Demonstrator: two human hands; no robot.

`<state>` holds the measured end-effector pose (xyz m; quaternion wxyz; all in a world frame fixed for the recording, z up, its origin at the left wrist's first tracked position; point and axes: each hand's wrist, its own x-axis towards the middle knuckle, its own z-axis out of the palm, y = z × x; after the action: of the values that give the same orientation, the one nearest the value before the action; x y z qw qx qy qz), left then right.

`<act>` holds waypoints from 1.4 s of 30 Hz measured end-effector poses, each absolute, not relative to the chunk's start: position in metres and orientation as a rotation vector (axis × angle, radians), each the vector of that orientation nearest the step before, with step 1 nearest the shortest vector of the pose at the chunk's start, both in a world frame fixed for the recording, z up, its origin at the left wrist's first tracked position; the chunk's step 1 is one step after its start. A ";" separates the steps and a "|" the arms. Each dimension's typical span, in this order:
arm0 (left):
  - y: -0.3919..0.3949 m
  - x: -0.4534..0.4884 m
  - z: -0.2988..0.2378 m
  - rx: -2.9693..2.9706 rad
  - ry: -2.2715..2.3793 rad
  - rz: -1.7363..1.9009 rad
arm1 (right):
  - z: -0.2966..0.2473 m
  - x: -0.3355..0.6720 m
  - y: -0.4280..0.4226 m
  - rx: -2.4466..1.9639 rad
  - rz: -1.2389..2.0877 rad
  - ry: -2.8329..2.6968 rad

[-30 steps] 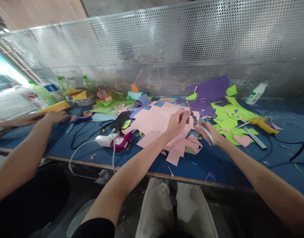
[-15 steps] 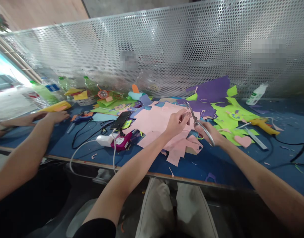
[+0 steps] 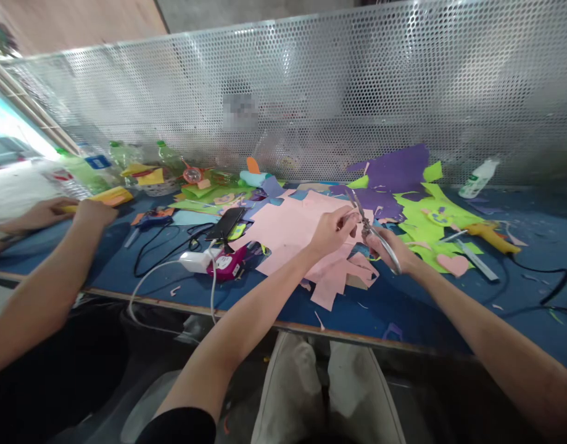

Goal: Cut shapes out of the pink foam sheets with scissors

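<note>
My right hand (image 3: 389,246) grips a pair of metal scissors (image 3: 380,240) by the handles, their blades pointing up and away. Close beside the blades, my left hand (image 3: 335,231) is closed in a pinch. What its fingertips hold is too small to make out. Under both hands lies a pile of pale pink paper (image 3: 283,225) with jagged, cut edges. Lime green paper (image 3: 410,213) and purple paper (image 3: 398,169) spread behind and to the right. A pink paper heart (image 3: 453,264) rests on the green sheet.
At right are a yellow glue gun (image 3: 493,237), a cutter knife (image 3: 480,262) and a white bottle (image 3: 479,177). Left of the pink pile sit a phone (image 3: 226,223), a white charger (image 3: 197,260) and cables. A co-worker's hands (image 3: 91,216) hold something yellow. A perforated metal panel (image 3: 311,92) stands behind.
My hands stay nearly in place, with the scissors shifting slightly at my left fingertips. The co-worker's near hand has moved a little to the left.
</note>
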<state>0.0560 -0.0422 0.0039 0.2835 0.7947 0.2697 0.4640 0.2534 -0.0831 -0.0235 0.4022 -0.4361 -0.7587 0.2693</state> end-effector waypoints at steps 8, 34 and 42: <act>-0.045 0.055 0.007 2.091 0.722 1.229 | -0.029 0.254 -0.079 -1.226 0.583 -1.832; -0.034 0.059 -0.002 2.197 0.698 1.173 | -0.026 0.245 -0.072 -0.973 0.670 -1.318; -0.032 0.056 -0.002 1.952 0.687 1.397 | -0.018 0.255 -0.077 -1.103 0.772 -1.687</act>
<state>0.0559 -0.0319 -0.0016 0.3170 0.7414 0.2611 0.5307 0.2553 -0.0770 -0.0175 0.4717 -0.4506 -0.6891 0.3155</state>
